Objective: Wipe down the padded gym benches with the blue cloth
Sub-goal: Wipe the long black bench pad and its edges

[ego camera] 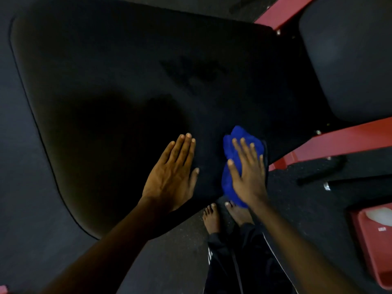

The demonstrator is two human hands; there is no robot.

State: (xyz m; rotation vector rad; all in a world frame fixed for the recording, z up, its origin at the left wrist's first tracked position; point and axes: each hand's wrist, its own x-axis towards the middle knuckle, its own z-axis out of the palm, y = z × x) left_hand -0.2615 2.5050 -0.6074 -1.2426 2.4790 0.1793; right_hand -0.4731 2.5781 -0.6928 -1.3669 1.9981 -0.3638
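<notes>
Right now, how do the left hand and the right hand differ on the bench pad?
The left hand rests on the bare black bench pad; the right hand presses the blue cloth onto it. The left hand's fingers lie together; the right hand's are spread. The left hand sits further in on the pad; the right hand is at its edge by the red frame. Both are flat, palm down.

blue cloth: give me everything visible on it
The blue cloth is vivid blue, soft and plush-looking, bunched into a crumpled wad, not spread flat. It lies on the black bench pad by the pad's near right edge; its lower end seems to overhang that edge. The right hand presses flat on it, fingers straight and spread, hiding its middle. The left hand lies flat on the pad beside it, not touching it.
</notes>
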